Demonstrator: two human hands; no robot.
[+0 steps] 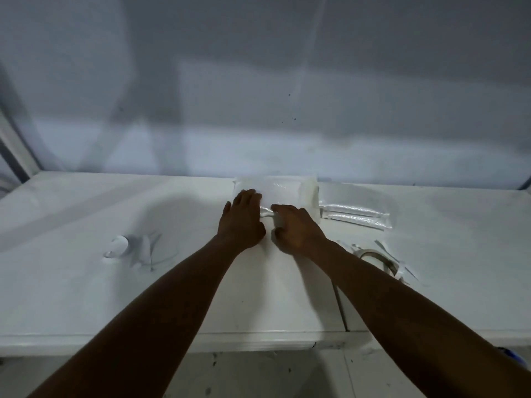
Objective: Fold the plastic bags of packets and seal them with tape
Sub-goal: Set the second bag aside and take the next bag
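The clear plastic bag of packets [283, 187] lies flat at the far centre of the white table [201, 288], close to the grey wall [258, 81].

The left hand [243, 218] rests palm down on the left part of the bag. Its fingers are straight and press on the plastic.

The right hand [297, 228] sits just beside the left hand, at the near edge of the bag. Its forefinger reaches onto the plastic and its thumb is bent below. It is not possible to tell whether this hand pinches the bag or only touches it.

A stack of clear flat plastic packets [356, 211] lies on the table just right of the bag. A roll of tape [377, 258] lies nearer, partly hidden by the right forearm. A small white rounded object [116, 248] stands well apart on the left.
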